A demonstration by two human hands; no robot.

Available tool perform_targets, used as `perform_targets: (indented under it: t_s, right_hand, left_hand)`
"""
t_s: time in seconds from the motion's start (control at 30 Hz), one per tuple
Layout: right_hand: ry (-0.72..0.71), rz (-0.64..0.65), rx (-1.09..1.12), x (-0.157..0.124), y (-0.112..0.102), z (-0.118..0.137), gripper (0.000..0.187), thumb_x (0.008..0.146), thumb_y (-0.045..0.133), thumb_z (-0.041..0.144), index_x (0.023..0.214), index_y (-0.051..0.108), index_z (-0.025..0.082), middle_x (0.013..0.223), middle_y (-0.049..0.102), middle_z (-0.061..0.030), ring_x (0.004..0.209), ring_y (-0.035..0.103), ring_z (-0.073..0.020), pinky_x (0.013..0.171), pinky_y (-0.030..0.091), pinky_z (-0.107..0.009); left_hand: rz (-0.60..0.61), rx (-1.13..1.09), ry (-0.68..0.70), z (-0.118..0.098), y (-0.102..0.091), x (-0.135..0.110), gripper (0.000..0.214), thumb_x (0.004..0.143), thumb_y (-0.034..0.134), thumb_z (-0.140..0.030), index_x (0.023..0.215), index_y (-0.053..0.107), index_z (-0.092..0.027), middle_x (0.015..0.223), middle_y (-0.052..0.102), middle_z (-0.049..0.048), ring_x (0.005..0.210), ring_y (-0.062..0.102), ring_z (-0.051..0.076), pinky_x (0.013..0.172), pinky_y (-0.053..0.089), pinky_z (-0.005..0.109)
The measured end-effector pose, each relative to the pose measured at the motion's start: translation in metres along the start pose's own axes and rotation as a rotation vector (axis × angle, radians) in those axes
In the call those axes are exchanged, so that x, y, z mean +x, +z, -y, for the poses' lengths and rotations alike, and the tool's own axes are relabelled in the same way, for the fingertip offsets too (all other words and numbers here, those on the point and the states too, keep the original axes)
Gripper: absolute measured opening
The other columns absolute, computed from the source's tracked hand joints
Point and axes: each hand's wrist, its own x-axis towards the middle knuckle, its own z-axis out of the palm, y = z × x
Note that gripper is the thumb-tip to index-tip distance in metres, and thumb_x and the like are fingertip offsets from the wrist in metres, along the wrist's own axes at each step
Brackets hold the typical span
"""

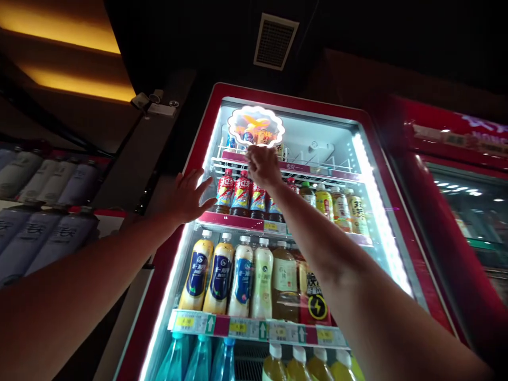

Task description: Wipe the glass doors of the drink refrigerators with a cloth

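My left hand (189, 199) is raised with its fingers spread, beside the left edge of a red-framed drinks cooler (206, 132). It holds nothing. My right hand (264, 165) reaches to the front of the upper shelf, fingers curled together. What they hold, if anything, is hidden. Just above it is a glowing scalloped sign (256, 126) with an orange figure. Red-capped bottles (242, 191) stand in a row below this hand. Whether the right hand touches the cooler's glass, I cannot tell.
Lower shelves carry tea and milk-drink bottles (224, 270), a price rail (254, 327) and blue bottles (200, 357). Pale bottles (59, 233) line a rack at left. Another red cooler (468, 159) stands at right. A ceiling vent (275, 41) is overhead.
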Motion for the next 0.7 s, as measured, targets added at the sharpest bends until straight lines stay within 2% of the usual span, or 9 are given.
perform_targets:
  t_s: [0.07,0.17,0.27,0.33,0.43,0.5,0.6,0.67,0.7]
  right_hand:
    - [-0.103,0.028,0.014,-0.007,-0.001,0.006,0.061,0.104,0.028,0.043,0.163,0.033,0.029,0.171,0.031,0.0025,0.159,0.017,-0.0339,0.132,0.012,-0.058]
    - [-0.067,0.063,0.051,-0.024,-0.013,-0.035,0.061,0.104,0.030,0.049,0.163,0.031,0.035,0.171,0.030,0.0067,0.159,0.018,-0.0346,0.129,0.018,-0.062]
    - [0.235,0.000,0.048,-0.044,-0.027,-0.107,0.062,0.104,0.025,0.051,0.163,0.031,0.035,0.172,0.029,0.0018,0.158,0.019,-0.0385,0.125,0.021,-0.070]
    - [0.479,-0.019,-0.003,-0.052,-0.031,-0.148,0.065,0.103,0.024,0.049,0.165,0.027,0.029,0.172,0.027,-0.0036,0.158,0.019,-0.0385,0.125,0.020,-0.070]
    - [0.629,-0.030,-0.032,-0.057,-0.030,-0.172,0.067,0.102,0.026,0.045,0.165,0.026,0.022,0.172,0.027,-0.0080,0.158,0.019,-0.0396,0.125,0.020,-0.071]
    - [0.527,-0.056,0.009,-0.060,-0.027,-0.165,0.065,0.101,0.030,0.042,0.163,0.032,0.023,0.169,0.032,-0.0084,0.157,0.021,-0.0408,0.124,0.023,-0.071]
    - [0.078,-0.054,0.054,-0.072,-0.024,-0.153,0.060,0.102,0.030,0.043,0.159,0.041,0.028,0.167,0.039,-0.0020,0.157,0.024,-0.0348,0.128,0.024,-0.061]
    - [-0.113,-0.007,0.060,-0.083,-0.026,-0.161,0.061,0.103,0.029,0.045,0.161,0.039,0.028,0.168,0.037,0.0017,0.159,0.023,-0.0293,0.132,0.021,-0.053]
    - [-0.129,0.023,0.061,-0.090,-0.030,-0.172,0.062,0.103,0.028,0.046,0.162,0.036,0.028,0.169,0.035,0.0028,0.159,0.022,-0.0283,0.132,0.020,-0.053]
  left_hand:
    - [-0.011,0.084,0.012,-0.004,-0.007,0.010,0.079,0.098,0.025,-0.072,0.145,0.055,-0.017,0.156,0.047,0.0208,0.145,0.043,0.038,0.123,0.024,0.059]
    - [0.043,0.191,-0.024,-0.017,-0.021,0.029,0.082,0.097,0.022,-0.073,0.130,0.065,-0.012,0.132,0.062,0.0235,0.128,0.057,0.040,0.115,0.035,0.057]
    - [0.103,0.223,-0.149,-0.035,-0.033,0.043,0.085,0.096,0.022,-0.073,0.132,0.062,-0.007,0.125,0.062,0.0266,0.120,0.060,0.043,0.103,0.045,0.054]
    - [0.092,0.195,-0.221,-0.047,-0.034,0.050,0.086,0.096,0.023,-0.072,0.144,0.053,-0.006,0.135,0.057,0.0288,0.124,0.057,0.046,0.101,0.045,0.055]
    - [0.006,0.131,-0.191,-0.067,-0.028,0.064,0.085,0.097,0.021,-0.069,0.157,0.038,-0.011,0.160,0.036,0.0269,0.146,0.038,0.047,0.115,0.033,0.062]
    - [-0.014,0.072,-0.139,-0.085,-0.021,0.078,0.083,0.098,0.016,-0.068,0.161,0.034,-0.016,0.169,0.021,0.0215,0.156,0.021,0.043,0.122,0.020,0.064]
    - [0.048,-0.022,-0.105,-0.115,-0.010,0.103,0.082,0.098,0.015,-0.071,0.163,0.029,-0.023,0.174,0.007,0.0147,0.161,0.003,0.037,0.126,0.007,0.063]
    - [0.067,-0.048,-0.085,-0.134,-0.003,0.118,0.081,0.098,0.015,-0.072,0.164,0.025,-0.026,0.175,0.000,0.0109,0.162,-0.003,0.035,0.127,0.002,0.062]
    - [0.066,-0.053,-0.077,-0.142,0.000,0.124,0.080,0.098,0.015,-0.072,0.165,0.024,-0.028,0.175,-0.002,0.0091,0.162,-0.005,0.034,0.127,0.000,0.061]
